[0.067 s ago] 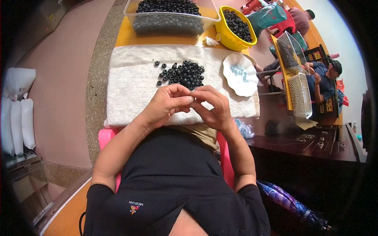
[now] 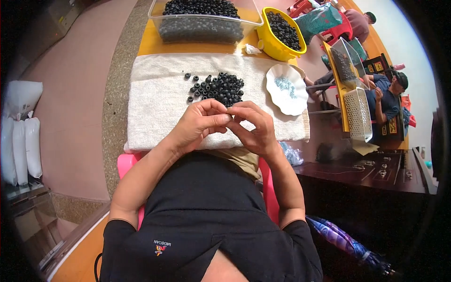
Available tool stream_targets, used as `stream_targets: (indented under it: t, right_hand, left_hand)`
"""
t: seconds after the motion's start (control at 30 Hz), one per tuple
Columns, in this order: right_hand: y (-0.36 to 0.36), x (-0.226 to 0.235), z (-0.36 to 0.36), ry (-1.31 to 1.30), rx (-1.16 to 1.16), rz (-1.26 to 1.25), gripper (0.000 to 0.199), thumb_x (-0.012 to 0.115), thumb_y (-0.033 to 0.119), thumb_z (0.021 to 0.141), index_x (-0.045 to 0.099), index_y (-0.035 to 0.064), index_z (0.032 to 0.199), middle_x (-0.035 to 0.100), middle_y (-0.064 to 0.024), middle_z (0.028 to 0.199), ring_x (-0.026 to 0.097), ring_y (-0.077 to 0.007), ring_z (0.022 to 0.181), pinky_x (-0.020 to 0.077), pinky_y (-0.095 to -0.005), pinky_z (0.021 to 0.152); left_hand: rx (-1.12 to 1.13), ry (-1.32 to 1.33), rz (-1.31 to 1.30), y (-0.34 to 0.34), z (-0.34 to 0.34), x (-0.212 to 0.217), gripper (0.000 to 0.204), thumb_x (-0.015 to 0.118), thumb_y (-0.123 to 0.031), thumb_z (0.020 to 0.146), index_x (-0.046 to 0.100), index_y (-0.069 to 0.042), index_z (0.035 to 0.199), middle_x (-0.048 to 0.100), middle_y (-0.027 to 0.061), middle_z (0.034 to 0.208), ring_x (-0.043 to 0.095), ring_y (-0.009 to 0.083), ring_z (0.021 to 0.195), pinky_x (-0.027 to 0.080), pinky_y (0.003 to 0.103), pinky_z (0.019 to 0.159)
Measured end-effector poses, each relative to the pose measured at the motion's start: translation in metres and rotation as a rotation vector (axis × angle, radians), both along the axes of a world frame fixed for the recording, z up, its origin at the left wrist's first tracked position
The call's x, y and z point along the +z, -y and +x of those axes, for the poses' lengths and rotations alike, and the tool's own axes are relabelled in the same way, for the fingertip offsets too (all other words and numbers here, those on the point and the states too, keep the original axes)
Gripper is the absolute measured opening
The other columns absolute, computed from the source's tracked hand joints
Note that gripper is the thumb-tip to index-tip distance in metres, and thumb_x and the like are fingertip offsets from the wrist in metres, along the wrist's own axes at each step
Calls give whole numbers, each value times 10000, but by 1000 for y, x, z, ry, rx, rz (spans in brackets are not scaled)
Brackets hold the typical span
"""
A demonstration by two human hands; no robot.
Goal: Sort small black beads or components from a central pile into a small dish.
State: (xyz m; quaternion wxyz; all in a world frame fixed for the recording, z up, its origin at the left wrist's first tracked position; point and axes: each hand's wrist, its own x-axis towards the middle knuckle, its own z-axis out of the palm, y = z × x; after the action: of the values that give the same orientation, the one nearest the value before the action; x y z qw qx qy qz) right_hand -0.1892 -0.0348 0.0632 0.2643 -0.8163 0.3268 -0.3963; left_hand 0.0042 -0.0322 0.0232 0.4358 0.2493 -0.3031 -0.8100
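Over the near part of a white towel [image 2: 155, 108], my left hand [image 2: 206, 122] and my right hand [image 2: 253, 127] meet with their fingertips pressed together. Both are closed in a pinch around something small, mostly covered by the fingers; only a dark speck shows between them. Just beyond the fingertips lies a loose pile of small black round parts [image 2: 225, 89], several with open ring-like ends. A white scalloped dish [image 2: 297, 104] holding tiny pale blue-grey pieces sits to the right of the pile.
At the table's far side stand a clear plastic bin [image 2: 202, 30] and a yellow basket [image 2: 282, 52], both full of black parts. Crumpled white tissue [image 2: 252, 49] lies near them. To the right, another person [image 2: 387, 91] sits at a table with a white perforated basket [image 2: 358, 113].
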Motion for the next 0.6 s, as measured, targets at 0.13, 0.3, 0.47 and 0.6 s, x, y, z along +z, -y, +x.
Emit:
stream_targets:
  t: [0.13, 0.3, 0.47, 0.6]
  right_hand:
    - [-1, 1, -2, 41, -39, 16, 323, 753, -52, 753, 650, 8, 1054, 663, -121, 956, 654, -177, 783, 534, -269, 674]
    - [-4, -6, -12, 89, -62, 41, 307, 748, -59, 758, 651, 1, 1043, 668, -118, 953, 649, -167, 804, 528, -263, 690]
    - [-7, -12, -16, 98, -88, 76, 283, 744, -61, 761, 655, -3, 1023, 668, -117, 945, 646, -161, 805, 525, -264, 684]
    - [-7, -17, -17, 84, -96, 74, 266, 743, -59, 765, 655, -3, 1010, 668, -120, 943, 646, -160, 797, 525, -266, 675]
  left_hand:
    - [50, -60, 10, 2, 2, -2, 186, 693, -86, 887, 635, -42, 1058, 662, 37, 944, 635, 120, 874, 545, 267, 764]
    - [96, -70, 59, 4, 2, -4, 182, 688, -102, 899, 628, -39, 1058, 664, 43, 934, 646, 126, 843, 562, 286, 784]
    - [79, -81, 49, 3, 0, -2, 145, 663, -116, 923, 618, -46, 1042, 663, 49, 955, 647, 123, 830, 573, 281, 784]
    - [89, -71, 13, 4, 0, -7, 108, 653, -99, 927, 612, -64, 1020, 665, 59, 978, 655, 127, 845, 581, 275, 764]
